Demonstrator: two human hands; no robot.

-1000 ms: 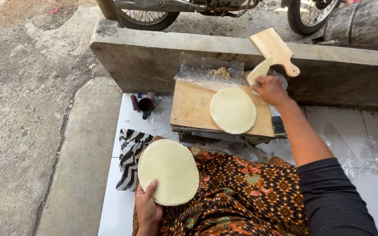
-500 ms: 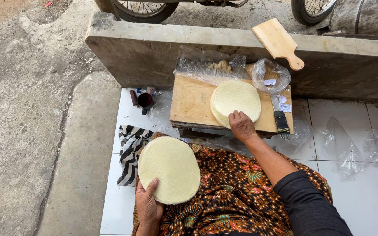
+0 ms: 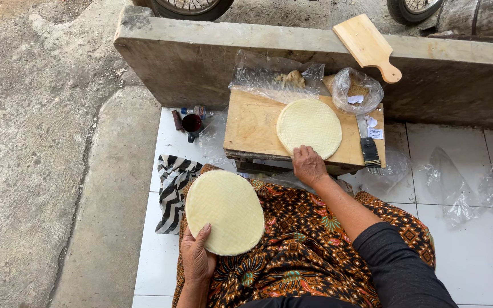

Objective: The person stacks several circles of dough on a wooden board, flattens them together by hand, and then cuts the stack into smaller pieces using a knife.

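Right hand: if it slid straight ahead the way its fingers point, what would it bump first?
Probably the round pale flat dough disc on the wooden board; the right hand already lies at its near edge.

A clear bag [image 3: 275, 77] of crumbs lies at the worktop's [image 3: 252, 128] 11 o'clock edge; a knotted bag [image 3: 356, 91] at 1 o'clock; a white label [image 3: 375, 133] at 3 o'clock.
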